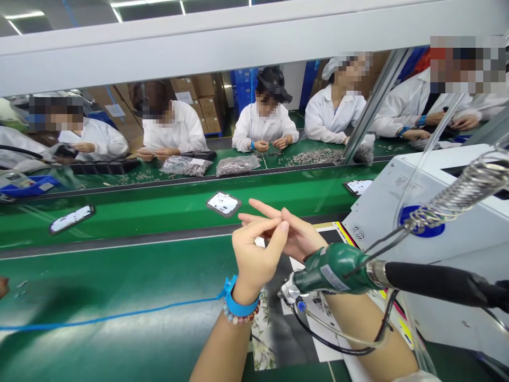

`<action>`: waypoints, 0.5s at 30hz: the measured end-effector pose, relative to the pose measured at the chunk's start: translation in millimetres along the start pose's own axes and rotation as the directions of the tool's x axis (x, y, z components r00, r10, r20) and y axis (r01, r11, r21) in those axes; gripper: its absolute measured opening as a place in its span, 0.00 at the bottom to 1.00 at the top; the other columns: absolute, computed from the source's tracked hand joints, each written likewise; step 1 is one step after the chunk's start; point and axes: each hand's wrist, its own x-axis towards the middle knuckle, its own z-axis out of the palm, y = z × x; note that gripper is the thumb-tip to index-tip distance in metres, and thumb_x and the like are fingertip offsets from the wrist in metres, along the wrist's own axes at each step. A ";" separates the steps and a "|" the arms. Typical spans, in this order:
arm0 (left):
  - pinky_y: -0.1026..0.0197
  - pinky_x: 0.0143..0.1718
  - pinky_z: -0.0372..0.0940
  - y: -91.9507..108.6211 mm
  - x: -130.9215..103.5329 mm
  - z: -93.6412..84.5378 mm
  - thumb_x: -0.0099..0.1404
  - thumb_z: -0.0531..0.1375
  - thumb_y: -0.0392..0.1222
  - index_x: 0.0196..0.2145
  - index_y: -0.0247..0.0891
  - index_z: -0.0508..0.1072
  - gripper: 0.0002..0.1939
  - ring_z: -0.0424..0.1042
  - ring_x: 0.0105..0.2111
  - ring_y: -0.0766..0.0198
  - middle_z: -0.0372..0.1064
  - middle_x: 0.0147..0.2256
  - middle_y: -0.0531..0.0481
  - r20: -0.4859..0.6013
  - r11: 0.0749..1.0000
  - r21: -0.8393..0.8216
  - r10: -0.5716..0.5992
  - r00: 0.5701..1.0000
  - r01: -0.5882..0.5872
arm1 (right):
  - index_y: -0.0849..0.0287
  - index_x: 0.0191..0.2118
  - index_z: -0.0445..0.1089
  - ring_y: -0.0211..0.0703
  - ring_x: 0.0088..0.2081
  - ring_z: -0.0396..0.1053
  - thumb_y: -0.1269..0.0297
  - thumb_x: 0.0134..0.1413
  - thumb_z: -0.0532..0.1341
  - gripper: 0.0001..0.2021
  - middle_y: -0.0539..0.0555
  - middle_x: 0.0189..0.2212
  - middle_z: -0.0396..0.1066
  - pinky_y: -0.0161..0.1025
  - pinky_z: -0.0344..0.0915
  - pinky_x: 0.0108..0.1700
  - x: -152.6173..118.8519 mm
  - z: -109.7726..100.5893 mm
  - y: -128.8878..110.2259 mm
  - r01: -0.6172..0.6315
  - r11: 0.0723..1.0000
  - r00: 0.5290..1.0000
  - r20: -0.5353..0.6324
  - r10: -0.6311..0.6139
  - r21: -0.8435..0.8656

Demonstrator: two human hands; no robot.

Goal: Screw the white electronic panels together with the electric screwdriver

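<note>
My left hand [256, 254], wearing a blue wrist strap [240, 302] and a beaded bracelet [240, 318], is closed in a pinch of thumb and forefinger. Whatever lies between those tips is too small or hidden to make out. Its fingertips meet my right hand [300, 233], whose fingers stretch out to the left, spread apart. A green power screwdriver [338, 270] with a black hose hangs across my right wrist and forearm, apart from my fingers. Beneath my hands lies a dark printed sheet [286, 334] with white patches.
Beyond my hands, a green conveyor belt [170, 204] carries flat white-and-black panels, one [223, 203] just past my fingertips. A grey machine [397, 212] and coiled spring [461, 185] stand right. A blue cord [119, 317] runs left. Across the belt, several co-workers sit by bagged small parts [238, 164].
</note>
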 end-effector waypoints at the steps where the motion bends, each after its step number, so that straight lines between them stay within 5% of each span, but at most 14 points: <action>1: 0.65 0.25 0.68 1.0 1.0 -1.5 0.62 0.64 0.37 0.31 0.37 0.82 0.06 0.73 0.21 0.67 0.78 0.25 0.52 -0.004 0.999 0.052 0.014 1.000 -0.013 | 0.57 0.71 0.48 0.51 0.70 0.53 0.36 0.55 0.59 0.46 0.61 0.66 0.57 0.53 0.41 0.74 0.4 -0.1 0.5 0.018 1.000 1.000 -0.022 -0.017 0.017; 7: 0.66 0.25 0.66 7.3 5.9 -9.0 0.61 0.61 0.33 0.28 0.37 0.80 0.07 0.68 0.20 0.70 0.76 0.23 0.54 0.054 0.964 0.241 0.101 0.993 -0.111 | 0.60 0.71 0.47 0.47 0.65 0.62 0.41 0.54 0.64 0.47 0.62 0.63 0.61 0.47 0.53 0.70 2.2 -1.0 2.4 0.052 0.998 0.997 -0.061 -0.049 0.039; 15: 0.66 0.27 0.67 10.4 4.2 -10.8 0.62 0.61 0.33 0.29 0.37 0.80 0.07 0.71 0.22 0.70 0.76 0.24 0.53 0.059 0.955 0.244 0.161 0.985 -0.170 | 0.57 0.70 0.50 0.47 0.66 0.59 0.44 0.60 0.60 0.40 0.59 0.64 0.60 0.48 0.52 0.71 -1.5 -3.7 1.8 0.049 0.998 0.999 -0.007 -0.049 0.040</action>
